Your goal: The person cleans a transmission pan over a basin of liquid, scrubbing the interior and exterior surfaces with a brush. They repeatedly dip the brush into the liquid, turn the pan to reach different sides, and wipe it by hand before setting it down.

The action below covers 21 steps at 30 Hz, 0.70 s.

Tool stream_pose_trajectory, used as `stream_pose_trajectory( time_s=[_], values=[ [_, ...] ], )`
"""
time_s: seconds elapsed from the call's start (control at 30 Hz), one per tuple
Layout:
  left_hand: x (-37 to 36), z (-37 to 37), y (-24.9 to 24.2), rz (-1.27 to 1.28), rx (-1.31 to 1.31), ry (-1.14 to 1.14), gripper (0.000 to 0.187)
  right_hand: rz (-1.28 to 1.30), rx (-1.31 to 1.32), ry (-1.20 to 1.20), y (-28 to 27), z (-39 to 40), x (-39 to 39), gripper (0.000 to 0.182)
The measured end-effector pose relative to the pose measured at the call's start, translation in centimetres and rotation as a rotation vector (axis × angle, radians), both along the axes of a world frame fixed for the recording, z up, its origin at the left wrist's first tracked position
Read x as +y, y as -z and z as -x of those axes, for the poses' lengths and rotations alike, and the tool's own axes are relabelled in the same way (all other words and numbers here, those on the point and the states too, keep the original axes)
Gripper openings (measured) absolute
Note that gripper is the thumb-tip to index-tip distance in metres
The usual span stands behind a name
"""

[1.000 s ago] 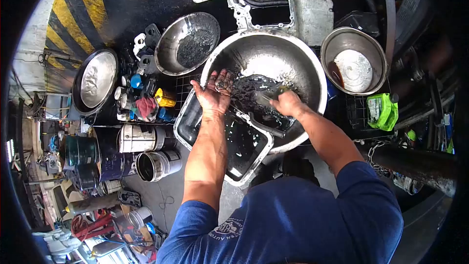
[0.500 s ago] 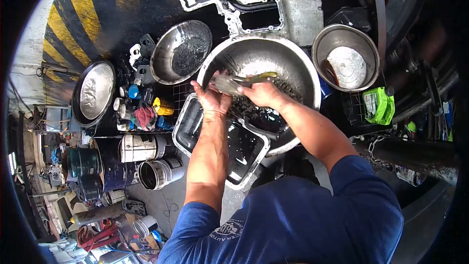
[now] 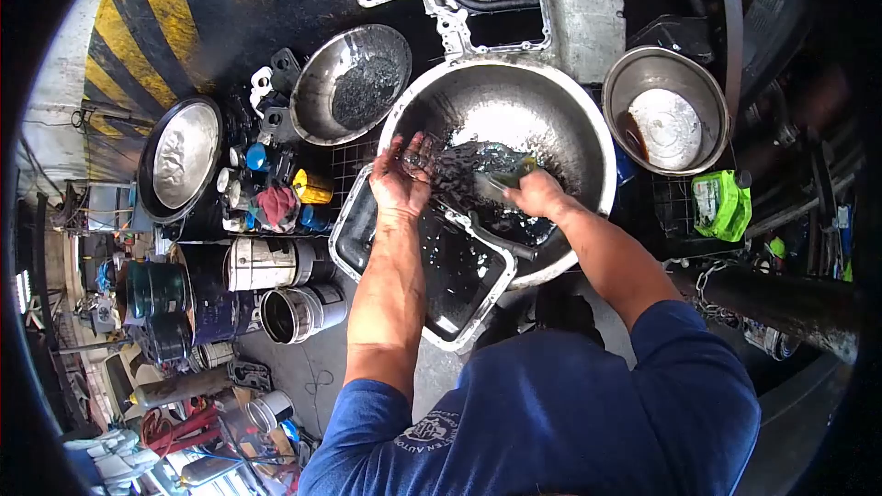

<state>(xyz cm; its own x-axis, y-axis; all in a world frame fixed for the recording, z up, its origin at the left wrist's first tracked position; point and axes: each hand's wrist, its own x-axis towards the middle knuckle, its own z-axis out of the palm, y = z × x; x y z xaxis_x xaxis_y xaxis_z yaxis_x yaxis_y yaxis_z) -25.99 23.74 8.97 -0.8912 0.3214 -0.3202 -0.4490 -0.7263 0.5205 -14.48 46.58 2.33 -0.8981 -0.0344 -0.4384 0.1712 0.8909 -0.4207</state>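
Observation:
My left hand (image 3: 402, 174) is palm up at the left rim of a large steel basin (image 3: 602, 142), fingers partly curled around a small, dark, wet metal part (image 3: 416, 162) whose kind I cannot make out. Inside the basin, my right hand (image 3: 537, 193) is closed on a brush (image 3: 496, 186), its pale bristles blurred and angled left. Dark liquid and many small dark parts (image 3: 459, 165) lie at the basin's bottom. A dark hose-like piece (image 3: 501, 237) crosses the near side. Below my left hand sits an oil pan (image 3: 501, 287) with dark liquid inside.
A tilted steel bowl (image 3: 312, 115) with small dark pieces stands left of the basin, a steel pot (image 3: 717, 110) on the right. Behind lies a metal engine cover (image 3: 588, 32). A green jug (image 3: 721, 205) is at the right; buckets (image 3: 262, 264) stand at the lower left.
My right hand has moved right and slightly down with the brush, away from my left hand. My left palm now shows more openly. The view has shifted slightly.

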Motion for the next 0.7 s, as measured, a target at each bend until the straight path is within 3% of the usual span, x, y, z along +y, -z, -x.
stream_pose_trajectory(
  time_s=[0.07, 0.17, 0.23, 0.27, 0.3, 0.33, 0.37, 0.43, 0.5, 0.53, 0.57, 0.63, 0.7],
  values=[
    [0.2, 0.1, 0.6, 0.149, 0.051, 0.008, 0.036, -0.076, 0.01, -0.002, 4.1, -1.7, 0.6, 0.054],
    [1.4, -0.9, -0.7, 0.282, -0.025, -0.02, 0.047, -0.043, 0.062, 0.028, 4.4, -1.2, 0.9, 0.056],
    [1.1, -0.9, 0.0, 0.329, -0.012, 0.021, 0.049, 0.044, 0.18, 0.038, 1.6, 0.5, 0.9, 0.063],
    [1.4, -0.9, 0.2, 0.337, -0.009, 0.028, 0.049, 0.274, 0.208, 0.182, -2.7, 1.1, 0.4, 0.068],
    [1.7, -0.7, 0.4, 0.345, -0.004, 0.037, 0.05, 0.257, 0.173, 0.133, -6.8, 2.1, -0.1, 0.046],
    [1.1, 0.6, 3.2, 0.395, 0.147, 0.11, 0.048, 0.319, 0.373, 0.046, -9.1, 2.4, -0.4, 0.043],
    [1.5, 0.2, 2.4, 0.318, 0.155, 0.151, 0.047, 0.471, 0.356, 0.196, -12.7, 2.7, -1.0, 0.041],
    [2.5, -1.0, 0.0, 0.165, 0.17, 0.23, 0.046, 0.683, 0.694, 0.224, -9.9, 4.8, -2.8, 0.039],
    [2.0, 0.7, 1.4, 0.041, 0.063, 0.129, 0.037, 0.466, 0.312, 0.158, -9.4, 4.1, -2.7, 0.051],
    [2.3, 0.2, 0.7, 0.071, 0.043, 0.062, 0.036, 0.499, 0.366, 0.154, -10.3, 2.8, -2.4, 0.039],
    [2.6, -0.5, -0.1, 0.099, 0.024, -0.013, 0.035, 0.452, 0.748, 0.062, -4.3, 3.9, -2.7, 0.039],
    [1.7, -0.2, 1.2, 0.123, -0.038, 0.008, 0.036, 0.647, 0.675, 0.188, -4.1, 3.7, -2.8, 0.039],
    [1.6, -0.2, 2.9, 0.125, 0.034, 0.071, 0.037, 0.561, 0.543, 0.178, -3.9, 5.4, -3.1, 0.038]
  ],
)
